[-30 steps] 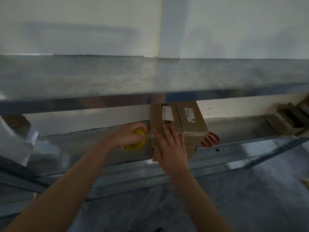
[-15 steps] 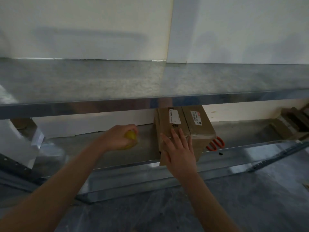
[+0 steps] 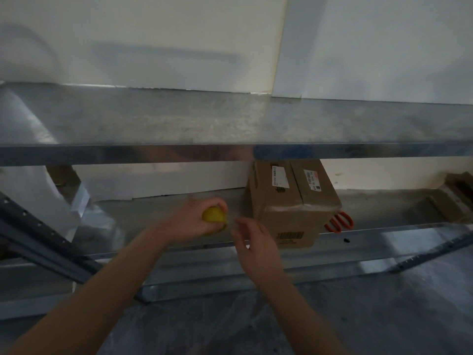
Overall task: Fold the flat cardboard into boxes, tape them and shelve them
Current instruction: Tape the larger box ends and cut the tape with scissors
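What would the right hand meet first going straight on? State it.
Probably the yellow tape roll gripped by the left hand; the right hand points toward it, passing left of the brown cardboard box. Depth unclear.

It's dim in here: the pale wall (image 3: 153,34) across the top catches most light, a soft shadow smeared over its upper left, while the floor (image 3: 384,316) at the bottom sinks into murk. The shelf edge (image 3: 128,155) shows a dull sheen, and the right hand (image 3: 256,245) is motion-blurred.

a storeroom: bare metal shelving (image 3: 230,152), a taped cardboard box (image 3: 289,206), plain white walls (image 3: 153,34).
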